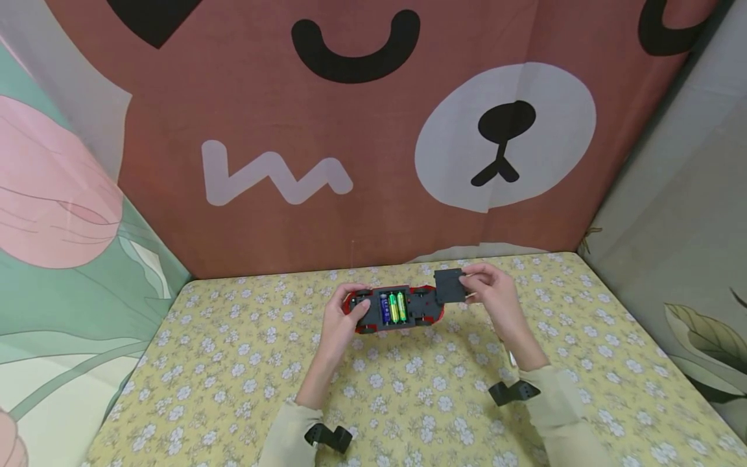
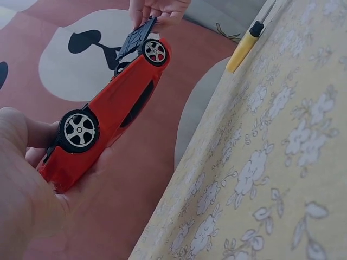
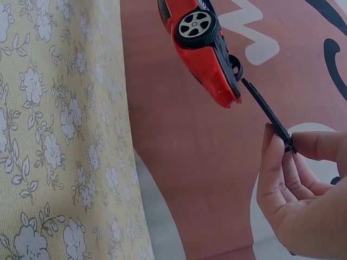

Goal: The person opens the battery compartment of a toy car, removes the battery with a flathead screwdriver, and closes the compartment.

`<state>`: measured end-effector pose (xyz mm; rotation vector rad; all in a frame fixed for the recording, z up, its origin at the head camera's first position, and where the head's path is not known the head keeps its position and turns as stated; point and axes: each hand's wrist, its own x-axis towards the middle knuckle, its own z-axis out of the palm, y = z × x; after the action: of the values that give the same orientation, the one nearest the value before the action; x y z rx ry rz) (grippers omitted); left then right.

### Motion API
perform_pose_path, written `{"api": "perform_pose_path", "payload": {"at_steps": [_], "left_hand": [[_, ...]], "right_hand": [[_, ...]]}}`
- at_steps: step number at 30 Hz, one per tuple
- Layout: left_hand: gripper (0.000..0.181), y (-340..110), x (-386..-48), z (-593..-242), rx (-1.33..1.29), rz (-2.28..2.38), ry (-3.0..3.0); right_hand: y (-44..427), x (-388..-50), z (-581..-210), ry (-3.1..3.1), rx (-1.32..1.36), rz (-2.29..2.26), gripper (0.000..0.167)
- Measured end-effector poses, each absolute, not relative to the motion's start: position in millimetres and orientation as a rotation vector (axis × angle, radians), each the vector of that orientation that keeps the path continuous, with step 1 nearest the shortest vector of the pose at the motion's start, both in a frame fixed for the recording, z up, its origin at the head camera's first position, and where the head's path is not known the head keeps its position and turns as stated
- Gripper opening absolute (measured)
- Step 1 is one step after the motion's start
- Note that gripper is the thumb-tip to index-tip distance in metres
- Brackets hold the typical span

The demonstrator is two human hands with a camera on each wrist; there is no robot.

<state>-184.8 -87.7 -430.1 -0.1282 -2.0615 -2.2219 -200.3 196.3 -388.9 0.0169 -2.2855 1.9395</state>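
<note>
My left hand [image 1: 338,321] grips one end of a red toy car [image 2: 116,100], held upside down above the table with its dark underside [image 1: 421,306] showing in the head view. In the middle of that underside is an uncovered battery compartment holding a blue battery [image 1: 385,309] and two green batteries [image 1: 397,307]. My right hand [image 1: 498,298] pinches a flat black battery cover [image 1: 449,286] between thumb and fingers. The cover is close to the car's right end; in the right wrist view the cover's edge [image 3: 265,111] stands just off the car.
A screwdriver with a yellow handle [image 2: 244,51] lies on the table, under the right arm. The flowered tablecloth [image 1: 233,389] reaches back to a hanging cloth with a bear print [image 1: 379,227]. Patterned cloths hang at both sides.
</note>
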Motion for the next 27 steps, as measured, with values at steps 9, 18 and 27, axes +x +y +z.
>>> {"api": "perform_pose_path", "payload": {"at_steps": [9, 18, 27], "left_hand": [[0.026, -87.6, -184.2, -428.8, -0.132, -2.202, -2.069], [0.026, -88.1, -182.9, -427.8, -0.126, -2.204, -2.053], [0.027, -89.8, -183.0, -425.6, -0.109, -2.198, -2.063]], "right_hand": [[199.7, -202.8, -390.6, -2.267, -0.013, 1.954, 0.023], [202.1, -204.1, -392.2, -2.276, -0.050, 1.909, 0.024], [207.6, -207.9, -395.6, -2.287, -0.097, 1.897, 0.027]]}}
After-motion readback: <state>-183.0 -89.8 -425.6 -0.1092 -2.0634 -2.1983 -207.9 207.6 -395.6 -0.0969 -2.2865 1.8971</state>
